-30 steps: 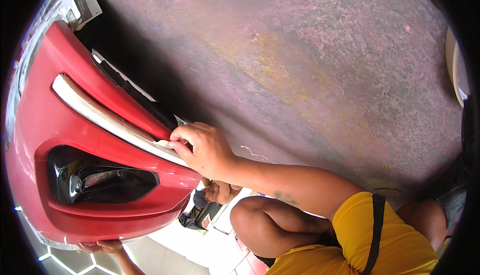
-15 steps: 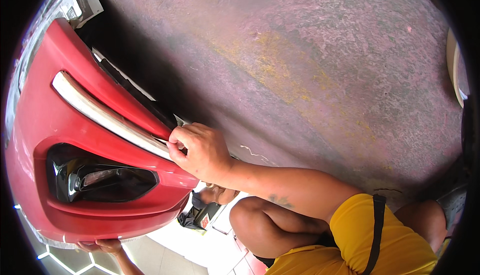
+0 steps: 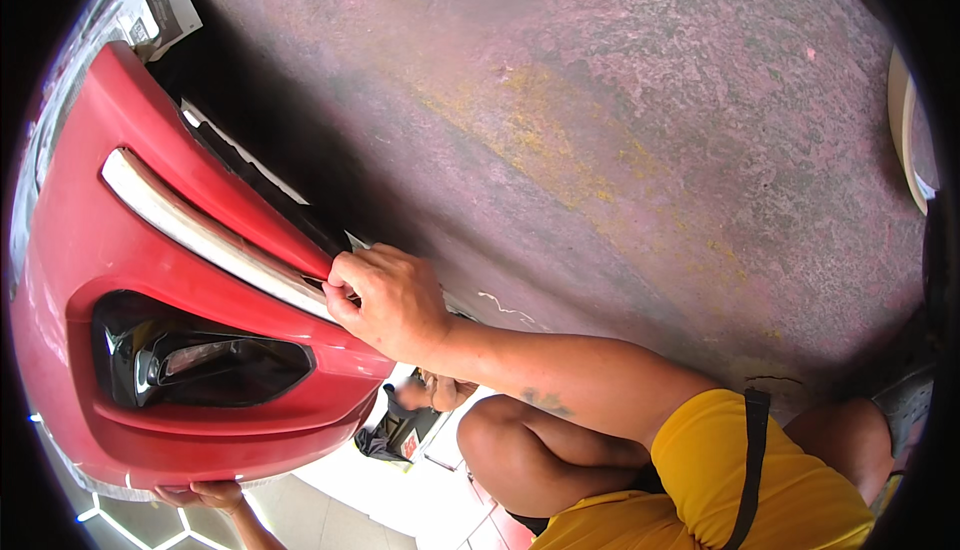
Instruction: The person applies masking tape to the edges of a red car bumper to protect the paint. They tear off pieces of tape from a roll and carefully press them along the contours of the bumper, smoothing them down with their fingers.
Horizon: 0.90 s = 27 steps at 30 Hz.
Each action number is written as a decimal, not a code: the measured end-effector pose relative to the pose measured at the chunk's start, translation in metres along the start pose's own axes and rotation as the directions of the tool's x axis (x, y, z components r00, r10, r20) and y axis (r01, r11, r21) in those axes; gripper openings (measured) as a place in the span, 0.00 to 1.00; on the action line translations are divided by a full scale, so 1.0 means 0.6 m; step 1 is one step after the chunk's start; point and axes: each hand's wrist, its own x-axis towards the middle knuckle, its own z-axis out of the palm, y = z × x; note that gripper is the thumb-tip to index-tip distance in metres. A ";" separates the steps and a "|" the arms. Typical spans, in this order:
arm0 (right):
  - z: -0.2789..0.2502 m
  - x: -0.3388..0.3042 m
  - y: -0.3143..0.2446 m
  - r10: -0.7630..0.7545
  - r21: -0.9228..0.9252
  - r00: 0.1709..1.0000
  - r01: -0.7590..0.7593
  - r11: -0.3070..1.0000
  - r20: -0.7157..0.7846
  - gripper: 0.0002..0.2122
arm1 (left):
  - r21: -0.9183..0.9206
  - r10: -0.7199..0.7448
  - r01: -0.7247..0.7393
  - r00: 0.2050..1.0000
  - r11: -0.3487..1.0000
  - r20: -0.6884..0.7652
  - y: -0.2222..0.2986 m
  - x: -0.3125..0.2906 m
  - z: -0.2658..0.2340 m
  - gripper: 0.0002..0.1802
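Note:
A glossy red car bumper (image 3: pixel 200 280) fills the left side. Along it runs a long whitish strip (image 3: pixel 215 240), set in a groove above a black fog-lamp recess (image 3: pixel 200 350). My right hand (image 3: pixel 385 295) is at the strip's near right end, thumb and fingers pinched together. Something thin and dark-edged shows at the fingertips, too small to name. My left hand (image 3: pixel 205 493) grips the bumper's lower edge, its fingers against the red surface and partly hidden by it.
Newspaper (image 3: pixel 165 10) covers the bumper's far upper end. Rough, stained concrete floor (image 3: pixel 600 150) spreads across the top and right. A round pale-rimmed basin (image 3: pixel 905 130) is cut off at the right edge. My bent knee (image 3: pixel 510 450) is near the bumper; another person (image 3: pixel 425 393) shows beyond it.
My right hand has shifted slightly left and stays pinched at the strip's end. My left hand and the bumper have barely moved.

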 end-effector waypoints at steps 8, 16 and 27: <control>-0.004 -0.002 0.011 -0.170 -0.113 0.985 0.172 0.979 0.025 0.06 | 0.012 0.005 -0.005 1.000 1.000 0.002 -0.003 0.000 0.000 0.40; -0.011 0.001 0.014 -0.221 -0.125 0.974 0.226 0.966 0.054 0.11 | 0.016 0.012 -0.012 1.000 1.000 -0.001 -0.005 -0.001 -0.002 0.39; -0.011 0.008 0.024 -0.135 0.104 0.986 0.125 0.987 0.097 0.12 | 0.018 0.015 -0.015 1.000 1.000 0.002 -0.005 -0.003 -0.003 0.39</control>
